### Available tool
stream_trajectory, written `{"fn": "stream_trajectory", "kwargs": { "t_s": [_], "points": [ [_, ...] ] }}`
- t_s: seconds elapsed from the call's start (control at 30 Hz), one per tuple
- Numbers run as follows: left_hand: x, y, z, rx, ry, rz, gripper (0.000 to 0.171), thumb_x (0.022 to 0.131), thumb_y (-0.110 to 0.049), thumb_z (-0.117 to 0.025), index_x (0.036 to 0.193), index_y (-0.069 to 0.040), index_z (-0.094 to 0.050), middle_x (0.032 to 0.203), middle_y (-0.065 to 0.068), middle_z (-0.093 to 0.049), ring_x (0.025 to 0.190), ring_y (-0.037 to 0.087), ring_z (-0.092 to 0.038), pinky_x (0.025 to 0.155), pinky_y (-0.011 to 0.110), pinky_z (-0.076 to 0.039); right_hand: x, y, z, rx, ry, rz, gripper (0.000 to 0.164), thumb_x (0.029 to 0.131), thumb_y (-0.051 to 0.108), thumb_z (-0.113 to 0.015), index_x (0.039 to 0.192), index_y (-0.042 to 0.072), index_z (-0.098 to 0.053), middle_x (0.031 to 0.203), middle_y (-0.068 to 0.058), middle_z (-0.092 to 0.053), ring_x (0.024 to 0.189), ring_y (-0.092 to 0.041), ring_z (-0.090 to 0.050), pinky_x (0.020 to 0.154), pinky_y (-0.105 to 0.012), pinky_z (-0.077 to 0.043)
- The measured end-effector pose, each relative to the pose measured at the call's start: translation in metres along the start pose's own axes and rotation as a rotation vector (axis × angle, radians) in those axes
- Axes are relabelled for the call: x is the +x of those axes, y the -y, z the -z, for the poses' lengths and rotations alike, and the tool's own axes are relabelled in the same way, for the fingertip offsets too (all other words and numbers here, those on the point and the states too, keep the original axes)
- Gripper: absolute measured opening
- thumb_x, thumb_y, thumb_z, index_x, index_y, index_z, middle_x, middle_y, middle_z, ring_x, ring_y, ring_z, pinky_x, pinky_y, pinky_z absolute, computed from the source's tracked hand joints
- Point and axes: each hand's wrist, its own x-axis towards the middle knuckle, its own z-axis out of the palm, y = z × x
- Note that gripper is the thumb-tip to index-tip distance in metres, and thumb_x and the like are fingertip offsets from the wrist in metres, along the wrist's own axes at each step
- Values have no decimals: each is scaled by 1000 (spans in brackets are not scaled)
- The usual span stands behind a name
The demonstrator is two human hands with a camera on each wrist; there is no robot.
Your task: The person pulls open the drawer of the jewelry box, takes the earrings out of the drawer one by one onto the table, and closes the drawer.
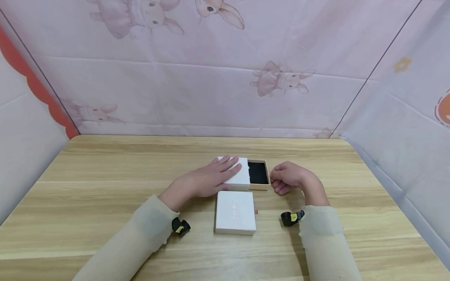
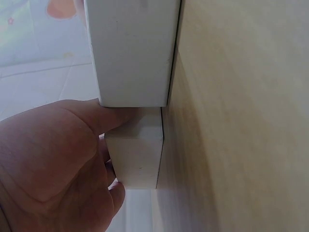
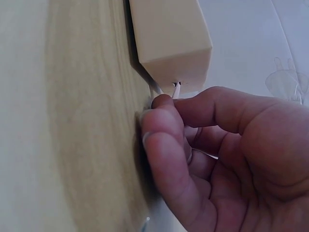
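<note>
A white box sleeve (image 1: 243, 176) lies on the table with its drawer (image 1: 260, 187) partly out to the right, a black lining (image 1: 258, 173) showing inside. My left hand (image 1: 207, 180) holds the sleeve, fingers spread across the top and thumb against the near side. At the drawer's right end, my right hand (image 1: 289, 176) pinches a pale ribbon pull (image 3: 176, 91) between thumb and fingers; the ribbon comes out of a small slot in the end wall. Nearer to me lies a second white box (image 1: 235, 212), closed, with a small brownish tab (image 1: 256, 212) on its right side.
The wood-grain table (image 1: 105, 234) runs back to a pink rabbit-print cloth wall (image 1: 197, 97), with cloth on both sides too. A black wrist camera (image 1: 181, 226) sits at the left cuff, another (image 1: 291, 218) at the right cuff. The second box stands close in front of the left thumb.
</note>
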Motion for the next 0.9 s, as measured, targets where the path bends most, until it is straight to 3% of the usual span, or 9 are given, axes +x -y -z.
{"fn": "stream_trajectory", "kwargs": {
  "t_s": [0.9],
  "points": [
    [0,0,1,-4,0,0,65,108,-34,-41,161,-14,-11,168,12,0,154,33,2,124,51,-6,-1,2,0,-4,-22,-25,24,99,9,-44,87,-1,-63,73,-7,-61,61,-14,-62,61,-30,-60]
  ]
}}
